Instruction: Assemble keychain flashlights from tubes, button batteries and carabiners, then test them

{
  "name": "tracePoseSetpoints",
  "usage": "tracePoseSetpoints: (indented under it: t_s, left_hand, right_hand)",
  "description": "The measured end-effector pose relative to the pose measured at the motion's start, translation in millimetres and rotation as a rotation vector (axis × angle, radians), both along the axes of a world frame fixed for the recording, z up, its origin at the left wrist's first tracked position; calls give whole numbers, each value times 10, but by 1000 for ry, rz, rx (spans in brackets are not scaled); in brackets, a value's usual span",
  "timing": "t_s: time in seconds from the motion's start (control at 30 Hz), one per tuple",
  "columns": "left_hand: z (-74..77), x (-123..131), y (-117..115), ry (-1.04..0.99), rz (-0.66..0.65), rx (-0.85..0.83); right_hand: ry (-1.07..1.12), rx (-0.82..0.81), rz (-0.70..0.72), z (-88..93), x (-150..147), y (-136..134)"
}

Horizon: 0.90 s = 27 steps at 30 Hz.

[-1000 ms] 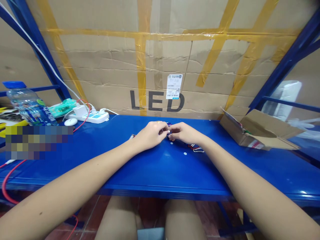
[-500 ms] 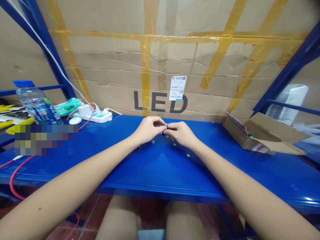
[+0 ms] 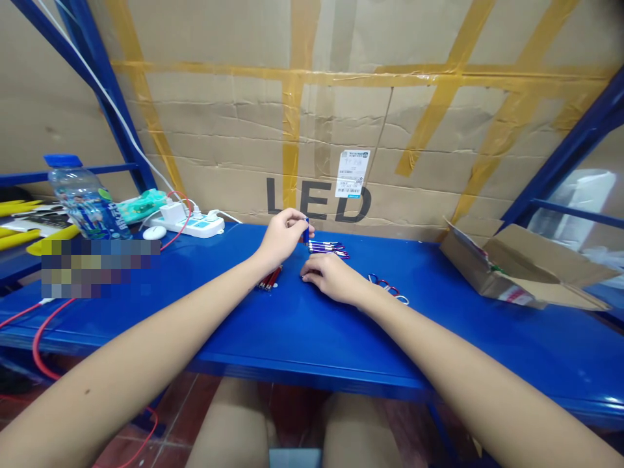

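Note:
My left hand (image 3: 283, 235) is raised a little above the blue table (image 3: 292, 325) and pinches a small blue cylindrical part (image 3: 306, 231) upright between thumb and fingers. My right hand (image 3: 330, 275) rests low on the table with its fingertips curled down at a tiny piece I cannot make out. Just beyond the hands lies a row of small blue and purple pen-like parts (image 3: 327, 247). A bundle of red ones (image 3: 269, 279) lies under my left wrist. Metal clips or rings (image 3: 388, 287) lie to the right of my right wrist.
An open cardboard box (image 3: 517, 263) sits at the right. A white power strip (image 3: 190, 224) with red and white cables, a white mouse (image 3: 155, 232) and a water bottle (image 3: 88, 201) are at the left. A big taped carton marked LED (image 3: 341, 117) forms the back wall.
The hands, joined at a small piece before, have parted. My left hand rose with the blue part; my right hand dropped to the table. The view shifted slightly.

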State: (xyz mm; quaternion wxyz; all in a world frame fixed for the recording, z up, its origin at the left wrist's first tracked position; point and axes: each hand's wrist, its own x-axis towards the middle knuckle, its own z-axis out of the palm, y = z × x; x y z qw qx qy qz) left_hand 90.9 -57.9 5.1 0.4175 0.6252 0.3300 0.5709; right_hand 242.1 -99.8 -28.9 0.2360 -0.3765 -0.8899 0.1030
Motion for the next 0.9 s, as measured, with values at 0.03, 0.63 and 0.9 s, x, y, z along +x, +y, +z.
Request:
tracePoseSetpoints:
  t_s: [0.03, 0.63, 0.9]
  left_hand:
    - [4, 7, -19, -1, -16, -25]
    - [-57, 88, -240, 503, -306, 77]
    - [-112, 77, -219, 546, -219, 148]
  right_hand:
    - [32, -24, -13, 13, 37, 3]
    - [666, -123, -174, 272, 471, -33]
    - [615, -171, -146, 253, 490, -15]
